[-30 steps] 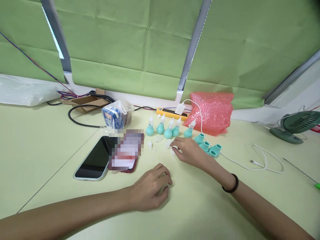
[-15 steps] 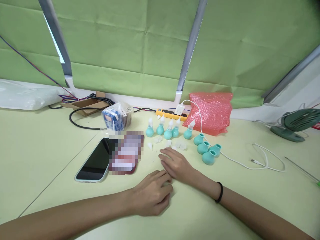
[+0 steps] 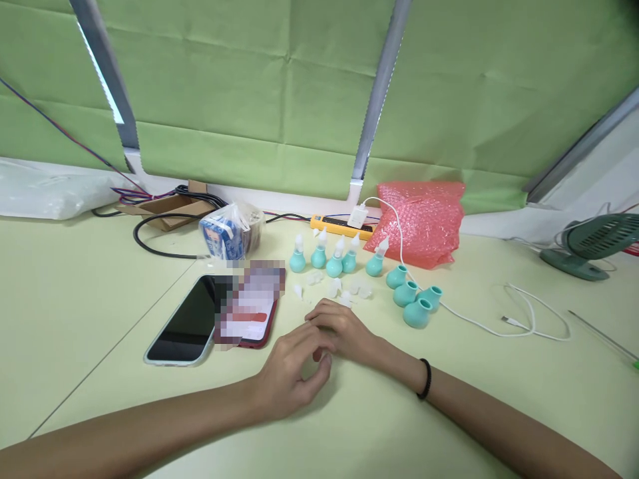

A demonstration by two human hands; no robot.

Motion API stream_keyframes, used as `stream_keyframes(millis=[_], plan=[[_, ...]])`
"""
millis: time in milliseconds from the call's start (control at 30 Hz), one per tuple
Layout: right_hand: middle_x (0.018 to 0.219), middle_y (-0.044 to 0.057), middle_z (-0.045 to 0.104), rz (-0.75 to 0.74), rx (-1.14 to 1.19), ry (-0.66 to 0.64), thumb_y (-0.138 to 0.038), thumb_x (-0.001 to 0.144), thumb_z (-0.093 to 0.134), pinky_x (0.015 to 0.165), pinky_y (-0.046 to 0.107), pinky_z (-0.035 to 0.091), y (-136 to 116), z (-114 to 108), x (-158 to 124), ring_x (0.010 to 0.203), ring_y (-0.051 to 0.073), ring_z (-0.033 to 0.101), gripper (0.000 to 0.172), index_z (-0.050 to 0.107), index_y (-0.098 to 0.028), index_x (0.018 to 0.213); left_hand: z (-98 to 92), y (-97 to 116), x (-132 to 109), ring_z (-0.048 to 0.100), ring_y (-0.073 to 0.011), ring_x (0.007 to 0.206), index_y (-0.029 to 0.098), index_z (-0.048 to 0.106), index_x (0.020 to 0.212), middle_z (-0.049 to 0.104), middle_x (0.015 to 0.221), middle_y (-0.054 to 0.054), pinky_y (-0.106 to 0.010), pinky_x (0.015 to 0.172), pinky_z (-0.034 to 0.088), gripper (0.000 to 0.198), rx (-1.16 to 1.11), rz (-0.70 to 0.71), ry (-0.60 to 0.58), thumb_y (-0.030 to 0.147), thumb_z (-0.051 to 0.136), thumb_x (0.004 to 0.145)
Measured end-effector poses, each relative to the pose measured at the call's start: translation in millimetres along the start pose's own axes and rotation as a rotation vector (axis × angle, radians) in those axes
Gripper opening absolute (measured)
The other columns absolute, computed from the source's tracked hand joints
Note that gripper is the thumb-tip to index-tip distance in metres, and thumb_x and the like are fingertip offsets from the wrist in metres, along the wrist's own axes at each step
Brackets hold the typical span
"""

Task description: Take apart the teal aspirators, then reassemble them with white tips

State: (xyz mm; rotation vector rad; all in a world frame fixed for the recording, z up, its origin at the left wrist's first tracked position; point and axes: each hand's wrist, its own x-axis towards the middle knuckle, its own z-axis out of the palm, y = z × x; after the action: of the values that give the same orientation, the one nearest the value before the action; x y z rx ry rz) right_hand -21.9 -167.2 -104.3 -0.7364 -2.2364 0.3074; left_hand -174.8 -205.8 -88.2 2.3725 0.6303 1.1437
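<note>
My left hand [image 3: 294, 368] is over the near table, its fingers curved and its thumb apart, with nothing visible in it. Against its fingers rests my right hand [image 3: 347, 332], fingers stretched out and partly hidden by the left. Just beyond the right hand lie several small clear-white pieces [image 3: 364, 291] and a pointed white bit [image 3: 298, 291]. Behind them stand several teal bulbs with translucent tips, one being a teal bulb [image 3: 374, 266]. To the right, several teal bulbs without tips include a tipless bulb [image 3: 417, 313].
Left of my hands lie a dark-screened phone [image 3: 184, 326] and a red-cased phone [image 3: 249, 326], partly pixelated. Farther back are a bagged blue package [image 3: 223, 236], a yellow power strip [image 3: 332, 226] and pink bubble wrap [image 3: 419, 226]. A white cable [image 3: 479, 330] and a green fan [image 3: 594, 239] are at right.
My right hand has shifted slightly down-left, its fingers now meeting the left hand's. The left hand has moved up-left and its thumb has parted from the fingers. Another white piece shows beyond the right hand.
</note>
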Motion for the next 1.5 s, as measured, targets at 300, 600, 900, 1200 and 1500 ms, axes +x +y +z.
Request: stream_keyframes(millis=[300,600,900,1200,1500], plan=[[0.069,0.003,0.063,0.484,0.346,0.306,-0.024,0.07,0.059,0.062,0.027,0.049,-23.9,-8.9,-8.2,0.065,0.016,0.061,0.009,0.054,-0.017,0.071,1.7,-5.6,4.7,0.05,-0.0116,0.068,0.018,0.047,0.089,0.051,0.076,-0.001,-0.02,0.056,0.042,0.01,-0.25,-0.455,0.056,0.02,0.044,0.08],[0.058,-0.001,0.066,0.786,0.818,0.211,-0.037,0.066,0.062,0.064,0.029,0.048,-35.9,-15.3,-16.6,0.06,0.017,0.063,0.029,0.041,-0.02,0.076,3.9,-10.8,6.2,0.05,-0.0123,0.063,0.015,0.06,0.079,0.054,0.07,-0.003,-0.02,0.051,0.041,0.014,-0.277,-0.496,0.06,0.027,0.053,0.075],[0.077,0.006,0.067,0.565,0.425,0.242,-0.026,0.075,0.053,0.07,0.033,0.048,-33.1,-15.5,-24.3,0.077,0.02,0.063,0.015,0.043,-0.02,0.084,2.8,-9.0,8.6,0.047,-0.0106,0.058,0.014,0.059,0.078,0.053,0.064,-0.001,-0.02,0.05,0.04,0.014,-0.289,-0.533,0.078,0.026,0.054,0.074],[0.115,0.015,0.046,0.405,-0.823,0.164,-0.018,0.071,0.051,0.076,0.043,0.04,5.4,-55.4,-20.2,0.101,0.031,0.044,0.025,0.051,-0.015,0.096,2.3,-9.8,4.9,0.051,-0.012,0.062,0.015,0.058,0.077,0.056,0.07,-0.002,-0.022,0.054,0.042,0.01,-0.18,-0.496,0.029,0.022,0.053,0.073],[0.065,0.007,0.062,0.66,-0.836,-0.208,-0.02,0.072,0.05,0.047,0.026,0.036,-2.9,-69.3,-18.7,0.062,0.023,0.059,0.019,0.057,-0.016,0.09,2.2,-10.0,6.6,0.05,-0.0113,0.061,0.016,0.058,0.076,0.054,0.068,-0.001,-0.023,0.055,0.041,0.007,-0.148,-0.415,0.035,0.016,0.052,0.072]])
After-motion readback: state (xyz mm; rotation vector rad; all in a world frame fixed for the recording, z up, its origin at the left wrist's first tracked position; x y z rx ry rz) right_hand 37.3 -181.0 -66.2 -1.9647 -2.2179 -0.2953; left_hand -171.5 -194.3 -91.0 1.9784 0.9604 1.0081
